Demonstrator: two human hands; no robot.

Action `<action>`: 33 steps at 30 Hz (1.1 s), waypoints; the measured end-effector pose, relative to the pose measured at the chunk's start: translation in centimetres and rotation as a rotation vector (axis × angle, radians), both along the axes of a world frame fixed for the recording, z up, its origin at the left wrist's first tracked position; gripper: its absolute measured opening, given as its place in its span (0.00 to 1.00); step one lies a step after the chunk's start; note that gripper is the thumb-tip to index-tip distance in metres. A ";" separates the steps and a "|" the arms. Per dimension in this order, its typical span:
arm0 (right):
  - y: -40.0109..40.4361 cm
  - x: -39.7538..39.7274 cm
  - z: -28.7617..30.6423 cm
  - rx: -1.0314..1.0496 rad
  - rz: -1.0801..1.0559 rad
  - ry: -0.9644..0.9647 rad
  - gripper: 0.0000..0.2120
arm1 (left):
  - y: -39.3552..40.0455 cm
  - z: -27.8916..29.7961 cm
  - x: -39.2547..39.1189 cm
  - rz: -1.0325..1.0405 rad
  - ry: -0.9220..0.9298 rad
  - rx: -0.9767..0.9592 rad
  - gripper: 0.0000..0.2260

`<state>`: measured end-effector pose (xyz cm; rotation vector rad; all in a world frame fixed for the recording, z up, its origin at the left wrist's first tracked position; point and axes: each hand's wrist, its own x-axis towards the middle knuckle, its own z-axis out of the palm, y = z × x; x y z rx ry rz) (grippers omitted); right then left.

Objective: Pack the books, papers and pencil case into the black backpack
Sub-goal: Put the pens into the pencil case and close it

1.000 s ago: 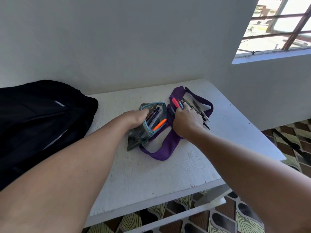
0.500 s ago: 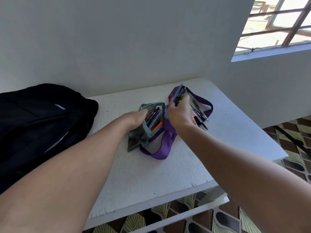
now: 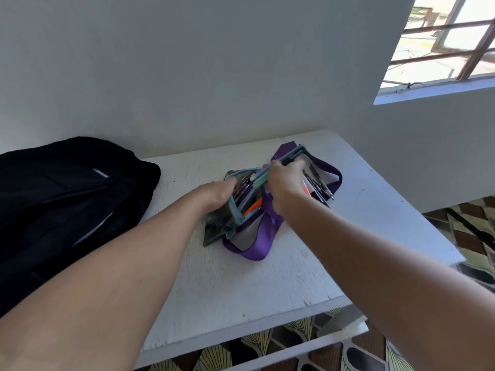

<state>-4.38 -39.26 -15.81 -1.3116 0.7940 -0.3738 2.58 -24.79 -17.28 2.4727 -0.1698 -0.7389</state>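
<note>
A: Why is the left hand [image 3: 219,190] clamped on the pencil case [image 3: 235,203] like that?

B: It grips the near rim of the open pouch, probably to keep the mouth wide and stop it sliding on the white desk [image 3: 267,285] while pens go in.

A: And the right hand [image 3: 284,183]?

B: Its fingers are curled round a bundle of pens [image 3: 284,159], tilted with the lower ends toward the opening. I judge they are being fed into the case.

A: What's the purple thing underneath?

B: A purple-edged pouch [image 3: 257,245], lying partly under the case; more loose pens [image 3: 318,187] rest on it, just beside the right hand.

A: So the packing proper hasn't begun?

B: Seemingly not. The black backpack [image 3: 67,199] lies at the desk's left end, well apart from the case. No books or papers show.
</note>
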 end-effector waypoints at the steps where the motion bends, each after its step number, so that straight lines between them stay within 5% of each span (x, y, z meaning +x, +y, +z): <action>1: 0.9 0.1 -1.1 0.023 0.075 0.049 0.10 | 0.1 -0.1 0.3 0.017 0.023 -0.018 0.42; 5: 3.7 -1.3 -3.0 -0.366 0.362 0.172 0.08 | 0.7 -1.5 2.2 0.072 0.067 -0.109 0.46; 11: 2.6 -2.0 -2.0 -0.756 0.630 0.254 0.22 | 0.8 -0.2 0.8 0.133 0.085 -0.138 0.40; 16: -0.2 -3.0 -2.6 -0.801 0.462 0.287 0.12 | 1.0 0.4 -0.1 0.152 0.089 -0.139 0.39; 27: -1.0 -3.5 -2.5 -0.984 0.669 0.535 0.20 | 1.7 0.3 -0.1 0.148 0.142 -0.119 0.41; 33: -0.3 -3.7 -2.2 -0.802 0.598 0.445 0.25 | 2.9 0.0 -0.6 0.147 0.133 -0.148 0.40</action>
